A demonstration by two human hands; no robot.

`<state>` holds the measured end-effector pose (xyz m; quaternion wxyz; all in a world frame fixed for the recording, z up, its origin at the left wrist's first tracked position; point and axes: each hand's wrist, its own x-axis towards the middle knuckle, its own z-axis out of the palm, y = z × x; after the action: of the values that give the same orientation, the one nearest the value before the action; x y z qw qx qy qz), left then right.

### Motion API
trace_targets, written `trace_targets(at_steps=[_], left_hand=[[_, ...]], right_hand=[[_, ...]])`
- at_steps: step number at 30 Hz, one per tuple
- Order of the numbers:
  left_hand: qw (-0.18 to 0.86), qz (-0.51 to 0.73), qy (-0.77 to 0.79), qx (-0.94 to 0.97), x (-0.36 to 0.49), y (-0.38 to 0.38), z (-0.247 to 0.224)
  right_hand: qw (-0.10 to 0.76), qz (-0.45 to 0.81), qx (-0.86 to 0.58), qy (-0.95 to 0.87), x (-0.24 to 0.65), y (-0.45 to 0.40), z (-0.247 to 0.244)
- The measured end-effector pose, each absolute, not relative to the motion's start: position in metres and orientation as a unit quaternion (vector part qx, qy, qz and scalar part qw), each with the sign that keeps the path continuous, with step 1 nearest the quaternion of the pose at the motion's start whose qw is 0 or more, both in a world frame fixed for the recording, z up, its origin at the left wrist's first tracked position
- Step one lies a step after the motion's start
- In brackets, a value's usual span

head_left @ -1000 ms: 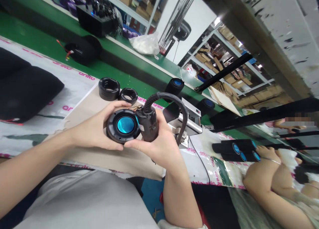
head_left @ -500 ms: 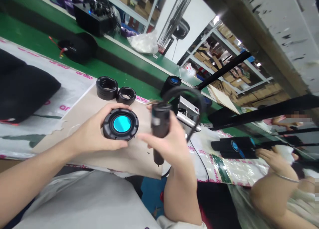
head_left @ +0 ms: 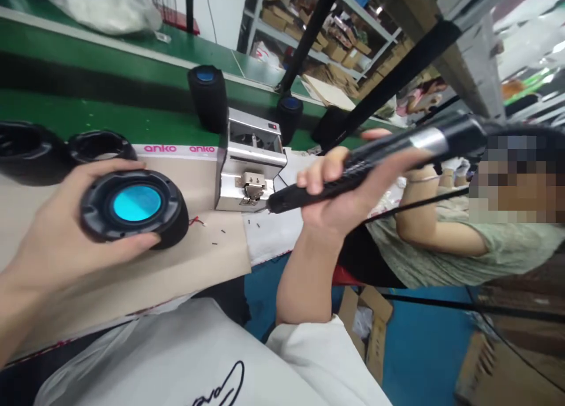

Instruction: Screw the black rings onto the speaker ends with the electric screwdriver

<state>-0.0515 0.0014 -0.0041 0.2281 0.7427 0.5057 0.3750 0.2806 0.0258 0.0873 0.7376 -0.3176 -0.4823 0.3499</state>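
My left hand (head_left: 57, 229) is wrapped round a black cylindrical speaker (head_left: 136, 203), whose shiny blue end disc faces up toward me. In my right hand (head_left: 339, 200) is a black electric screwdriver (head_left: 375, 159), held nearly level with its tip pointing left. That tip is at the front of a silver screw feeder (head_left: 251, 159), by its metal outlet; whether it touches cannot be made out. Two black ring-shaped parts, one of them a black ring (head_left: 99, 144), stand behind my left hand. Red and black wire ends (head_left: 196, 220) show beside the held speaker.
Black speakers with blue ends, such as one speaker (head_left: 207, 97), stand behind the feeder on the green bench (head_left: 154, 115). Small dark screws (head_left: 223, 231) lie on the beige sheet (head_left: 198, 259). A co-worker's arm (head_left: 424, 218) is close on the right. A black bar (head_left: 375, 94) slants overhead.
The view has swung right. My right hand has tipped the screwdriver from upright to nearly level and brought its tip to the screw feeder. My left hand keeps hold of the speaker.
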Motion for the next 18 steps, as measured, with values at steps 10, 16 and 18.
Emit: trace_targets(at_steps=[10, 16, 18], left_hand=[[0.275, 0.387, 0.513, 0.715, 0.008, 0.007, 0.009], [0.296, 0.396, 0.503, 0.709, 0.007, 0.007, 0.006], [0.289, 0.396, 0.497, 0.716, 0.008, 0.007, 0.008]], right_hand=[[0.642, 0.333, -0.351, -0.594, 0.258, 0.093, 0.064], [0.642, 0.383, -0.348, -0.565, 0.249, 0.078, 0.07], [0.648, 0.409, -0.325, -0.554, 0.248, 0.074, 0.071]])
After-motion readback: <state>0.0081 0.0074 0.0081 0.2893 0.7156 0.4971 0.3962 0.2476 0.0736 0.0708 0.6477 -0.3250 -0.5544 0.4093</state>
